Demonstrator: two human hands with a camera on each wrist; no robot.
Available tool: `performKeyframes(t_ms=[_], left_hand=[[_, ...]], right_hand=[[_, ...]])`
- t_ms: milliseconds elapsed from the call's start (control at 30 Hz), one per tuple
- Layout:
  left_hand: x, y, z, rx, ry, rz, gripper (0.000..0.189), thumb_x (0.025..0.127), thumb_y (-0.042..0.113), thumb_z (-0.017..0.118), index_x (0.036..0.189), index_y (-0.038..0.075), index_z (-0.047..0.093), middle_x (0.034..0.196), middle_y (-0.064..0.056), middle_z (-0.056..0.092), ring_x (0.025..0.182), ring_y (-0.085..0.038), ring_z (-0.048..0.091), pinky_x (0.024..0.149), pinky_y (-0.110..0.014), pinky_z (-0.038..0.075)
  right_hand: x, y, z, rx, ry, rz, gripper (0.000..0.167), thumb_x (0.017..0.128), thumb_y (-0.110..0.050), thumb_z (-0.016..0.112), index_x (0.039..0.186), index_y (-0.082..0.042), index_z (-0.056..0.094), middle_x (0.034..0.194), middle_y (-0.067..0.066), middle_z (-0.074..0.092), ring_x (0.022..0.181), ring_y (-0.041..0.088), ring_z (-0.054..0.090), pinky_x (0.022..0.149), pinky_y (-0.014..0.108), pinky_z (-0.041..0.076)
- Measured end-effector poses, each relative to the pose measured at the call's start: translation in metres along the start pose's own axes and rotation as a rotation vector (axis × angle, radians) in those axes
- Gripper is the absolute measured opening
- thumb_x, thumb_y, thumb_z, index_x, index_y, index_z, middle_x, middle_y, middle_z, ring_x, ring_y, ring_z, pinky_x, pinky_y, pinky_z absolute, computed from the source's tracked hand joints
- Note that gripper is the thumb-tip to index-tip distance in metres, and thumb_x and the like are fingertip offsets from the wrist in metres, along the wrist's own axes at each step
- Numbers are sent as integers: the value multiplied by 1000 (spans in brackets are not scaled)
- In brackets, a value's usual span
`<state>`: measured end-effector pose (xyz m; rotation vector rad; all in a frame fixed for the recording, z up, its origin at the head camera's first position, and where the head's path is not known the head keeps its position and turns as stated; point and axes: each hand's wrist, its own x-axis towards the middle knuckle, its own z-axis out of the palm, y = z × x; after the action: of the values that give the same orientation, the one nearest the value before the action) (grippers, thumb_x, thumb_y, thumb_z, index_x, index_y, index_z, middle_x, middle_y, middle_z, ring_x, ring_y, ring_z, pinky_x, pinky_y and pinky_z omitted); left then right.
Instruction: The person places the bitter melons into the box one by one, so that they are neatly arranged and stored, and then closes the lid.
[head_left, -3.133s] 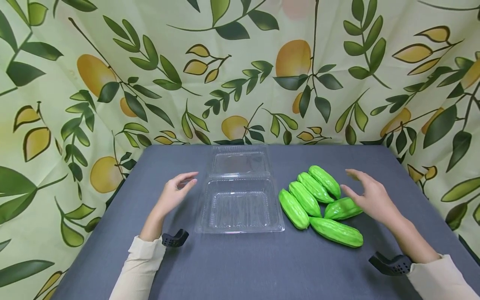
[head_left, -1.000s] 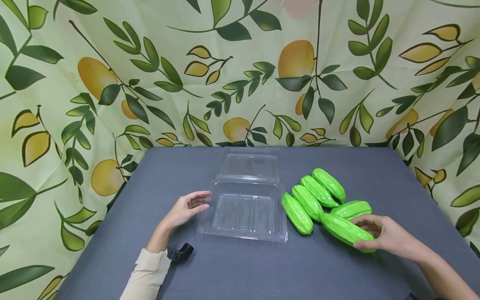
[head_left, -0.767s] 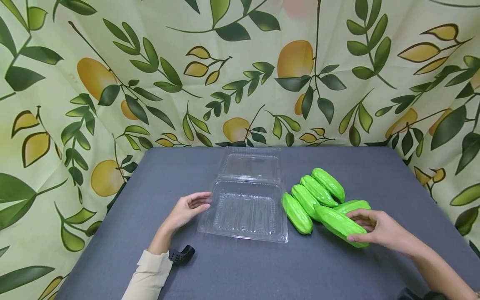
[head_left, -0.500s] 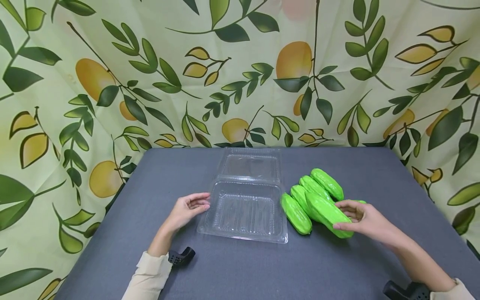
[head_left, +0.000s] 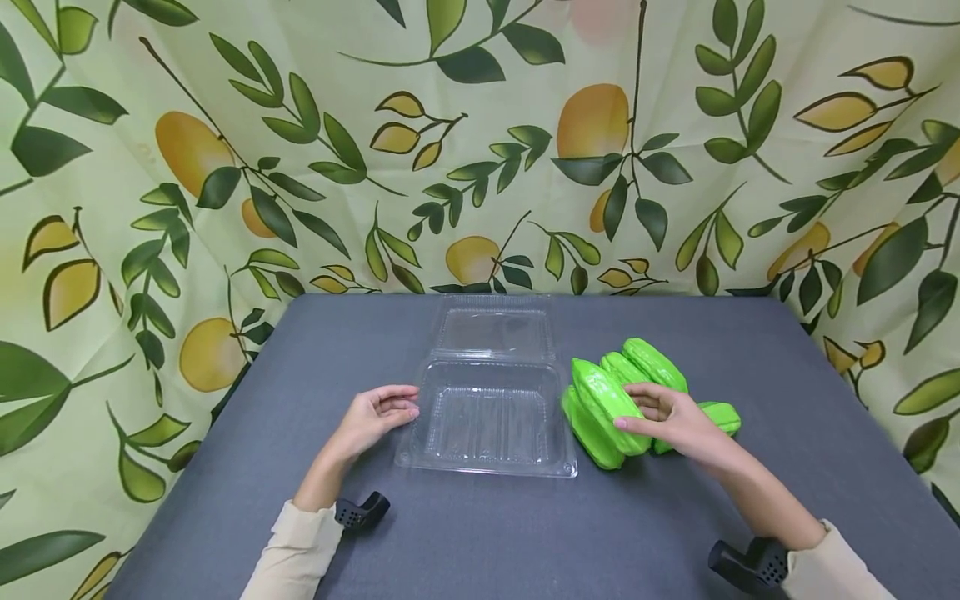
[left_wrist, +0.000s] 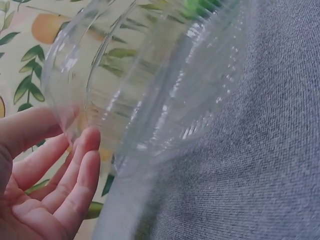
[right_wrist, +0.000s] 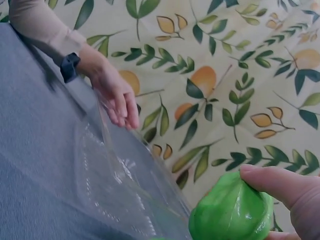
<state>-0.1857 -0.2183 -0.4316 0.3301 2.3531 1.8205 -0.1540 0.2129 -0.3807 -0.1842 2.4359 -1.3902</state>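
A clear plastic clamshell container [head_left: 491, 421] lies opened flat on the table, its lid [head_left: 491, 329] folded back. My left hand [head_left: 375, 419] is at its left edge; in the left wrist view the thumb and fingertips pinch the rim [left_wrist: 70, 127]. My right hand [head_left: 682, 421] grips a bright green bitter melon [head_left: 603, 396] by its near end, thumb on one side and fingers on the other. That melon is raised and tilted above the others, partly hiding them. In the right wrist view its rounded end [right_wrist: 230, 212] shows under the thumb.
Several more bitter melons lie right of the container, such as the far one [head_left: 654, 362] and one [head_left: 720, 417] behind my right hand. The grey tabletop [head_left: 487, 542] ends at a leaf-and-fruit patterned cloth [head_left: 480, 167]. Both wrists carry black camera mounts.
My right hand has taken hold of the front bitter melon, lifted it and carried it left over the others. My left hand has moved right onto the container's edge; the container has turned slightly.
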Motion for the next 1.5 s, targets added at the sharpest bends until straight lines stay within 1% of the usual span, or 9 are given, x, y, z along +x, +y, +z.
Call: performKeyframes(t_ms=[133,233,400,500,767,1000,1133,1300,1500], left_hand=[[0,-1,-2,10,-16,-9,42,87,-2,65,125,-16,53,122,-39,56,85,9,63,76,-11,53],[0,-2,-4,5,-49,-14,43,88,-1,64,127,-15,52,125,-39,54,86,9,63,77,-11,53],[-2,-2,-9,-11,-120,-39,53,88,6,68,133,-13,48,125,-38,54,89,6,64,80,-14,54],[-2,-2,-11,-18,-145,-51,57,86,7,70,135,-12,47,123,-35,54,89,4,64,80,-15,55],[1,-2,-10,-14,-139,-30,57,85,5,71,133,-12,48,114,-27,57,85,3,63,76,-15,55],[0,-1,-9,-9,-136,-35,57,84,4,71,132,-15,47,112,-27,56,84,2,62,74,-14,54],[0,0,-8,-10,-137,-33,57,84,4,71,132,-15,47,110,-28,55,84,1,61,74,-13,54],[-1,0,-6,-8,-138,-33,57,84,4,71,132,-15,47,111,-29,55,84,1,61,74,-13,54],[0,0,-5,-2,-131,-16,55,84,3,71,131,-15,48,113,-33,54,84,2,61,74,-13,54]], right_hand=[[7,-8,9,26,-6,9,73,91,-32,65,145,5,32,149,29,36,137,47,38,107,55,42],[13,-12,17,54,-20,1,73,91,-32,65,145,5,33,149,28,37,136,46,39,108,54,42],[21,-17,28,105,-39,-12,72,90,-31,67,144,5,35,146,27,41,133,44,44,105,46,46],[24,-20,33,129,-41,-13,70,89,-28,67,143,4,36,145,26,43,132,42,46,103,41,46],[35,-34,43,173,-68,-17,71,88,-31,68,143,2,38,146,26,42,135,43,42,103,45,47],[45,-40,59,210,-115,-21,70,88,-30,69,142,3,39,145,26,42,133,40,45,90,34,51],[51,-44,67,238,-129,6,71,87,-31,69,141,2,40,140,24,49,119,29,56,80,28,48],[58,-47,77,296,-158,20,68,87,-29,69,139,5,41,128,21,58,95,11,60,78,25,48],[64,-51,94,415,-221,-14,60,90,-21,65,133,13,42,110,12,64,83,5,64,76,23,54]])
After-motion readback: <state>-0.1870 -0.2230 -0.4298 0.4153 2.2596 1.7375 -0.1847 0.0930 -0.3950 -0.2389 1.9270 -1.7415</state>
